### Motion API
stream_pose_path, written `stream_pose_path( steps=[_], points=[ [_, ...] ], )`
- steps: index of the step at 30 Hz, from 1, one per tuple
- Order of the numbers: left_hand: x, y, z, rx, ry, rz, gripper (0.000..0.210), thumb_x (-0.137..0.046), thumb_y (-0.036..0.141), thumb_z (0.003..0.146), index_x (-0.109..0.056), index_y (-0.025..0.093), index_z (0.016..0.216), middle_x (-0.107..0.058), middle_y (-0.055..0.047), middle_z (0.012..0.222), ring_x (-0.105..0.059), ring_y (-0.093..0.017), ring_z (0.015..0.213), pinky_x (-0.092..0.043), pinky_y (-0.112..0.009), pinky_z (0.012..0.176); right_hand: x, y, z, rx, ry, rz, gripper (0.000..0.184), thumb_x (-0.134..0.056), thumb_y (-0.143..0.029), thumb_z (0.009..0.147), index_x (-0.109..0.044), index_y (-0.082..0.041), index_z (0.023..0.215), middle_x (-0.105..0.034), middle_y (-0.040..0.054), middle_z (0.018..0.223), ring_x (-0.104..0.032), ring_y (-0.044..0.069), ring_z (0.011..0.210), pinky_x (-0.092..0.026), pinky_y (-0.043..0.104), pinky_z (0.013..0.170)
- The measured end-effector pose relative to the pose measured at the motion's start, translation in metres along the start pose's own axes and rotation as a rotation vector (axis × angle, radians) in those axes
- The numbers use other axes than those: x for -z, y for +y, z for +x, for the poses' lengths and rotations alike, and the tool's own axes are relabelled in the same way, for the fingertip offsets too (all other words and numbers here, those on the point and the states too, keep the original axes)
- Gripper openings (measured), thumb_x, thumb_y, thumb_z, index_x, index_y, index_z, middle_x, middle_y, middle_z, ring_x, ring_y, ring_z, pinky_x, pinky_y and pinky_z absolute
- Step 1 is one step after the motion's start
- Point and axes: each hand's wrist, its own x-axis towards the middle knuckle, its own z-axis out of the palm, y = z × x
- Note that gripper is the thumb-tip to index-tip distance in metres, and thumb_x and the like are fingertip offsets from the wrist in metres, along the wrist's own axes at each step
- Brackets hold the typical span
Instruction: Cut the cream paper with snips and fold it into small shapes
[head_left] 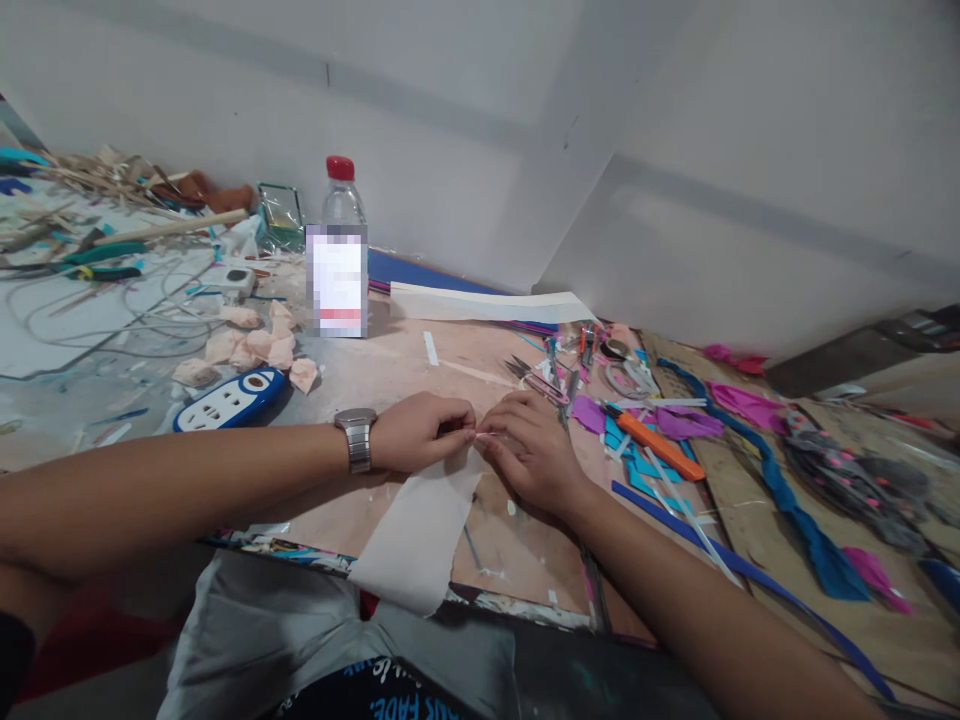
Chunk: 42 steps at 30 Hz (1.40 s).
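Note:
A pale paper strip (416, 530) hangs from between my fingers, and its lower end droops over the table's front edge. My left hand (424, 430), with a metal watch (356, 438) on the wrist, pinches the strip's top end. Fingertip to fingertip with it, my right hand (536, 455) is closed on the same gathered end, where a thin light piece shows between the fingers. Just beyond my right hand lies a pair of scissors (544, 380). Small peach paper bundles (255, 345) and a blue-and-white power strip (232, 400) are left of my hands.
A red-capped bottle (343, 205) stands at the back, beside a long white paper strip (480, 305). To the right are an orange utility knife (660, 445), coloured paper scraps (690, 422) and blue ribbon (795, 530). Green-handled pliers (105, 255) and sticks (135, 185) clutter the far left.

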Motion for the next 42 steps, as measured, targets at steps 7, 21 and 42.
stream_pose_path(
  steps=[7,21,42],
  points=[
    [-0.0043,-0.0022,-0.0028,-0.080,0.036,0.164,0.018,-0.052,0.031,0.099,-0.063,0.017,0.093,-0.067,-0.001,0.078,-0.058,-0.014,0.069,-0.038,-0.025,0.066,0.0015,-0.0012,-0.0005,-0.009,-0.062,-0.030,0.004,-0.059,-0.022,0.097,-0.064,-0.022,0.097,-0.071,0.0068,0.094,-0.056,0.026,0.099,-0.044,0.049,0.094],
    [-0.0093,-0.0035,-0.0034,-0.181,0.047,0.449,0.024,-0.045,0.033,0.105,-0.064,0.019,0.097,-0.074,-0.003,0.086,-0.067,-0.016,0.076,-0.042,-0.027,0.066,-0.0006,-0.0030,-0.0012,-0.052,-0.182,-0.040,0.009,-0.049,-0.019,0.099,-0.058,-0.022,0.099,-0.068,0.0093,0.107,-0.053,0.029,0.111,-0.040,0.054,0.103],
    [-0.0090,-0.0014,-0.0040,-0.252,0.069,0.577,0.030,-0.042,0.033,0.106,-0.065,0.016,0.097,-0.073,-0.004,0.083,-0.067,-0.016,0.072,-0.044,-0.027,0.063,-0.0019,0.0010,-0.0010,0.011,-0.081,0.026,0.012,-0.057,-0.013,0.091,-0.057,-0.024,0.095,-0.069,0.0056,0.098,-0.058,0.025,0.100,-0.043,0.053,0.104]
  ],
)
